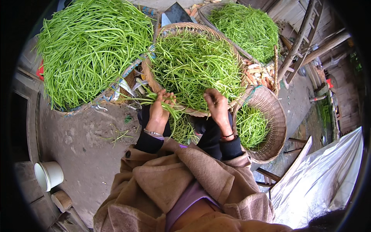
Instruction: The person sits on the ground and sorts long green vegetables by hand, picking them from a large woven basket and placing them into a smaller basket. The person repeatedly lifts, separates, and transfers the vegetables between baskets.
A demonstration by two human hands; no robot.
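My left hand (162, 108) grips a small bunch of green stems (150, 97) at the near left rim of a woven basket (149, 74). Some of the stems stick out to the left, and others hang down below the palm. Over the basket's near right edge is my right hand (216, 104), its fingers curled together with the tips turned down; whether a stem is pinched there I cannot tell. Cut green stems (194, 66) heap the basket in front of me. More stems (182, 129) lie low between my legs.
A large heap of stems (95, 52) fills a wide basket at left; another heap (245, 32) stands at back right. A round wicker basket (276, 124) partly holds stems by my right arm. Corn cobs (256, 74), a wooden ladder (298, 40) and a white bucket (49, 175) are around.
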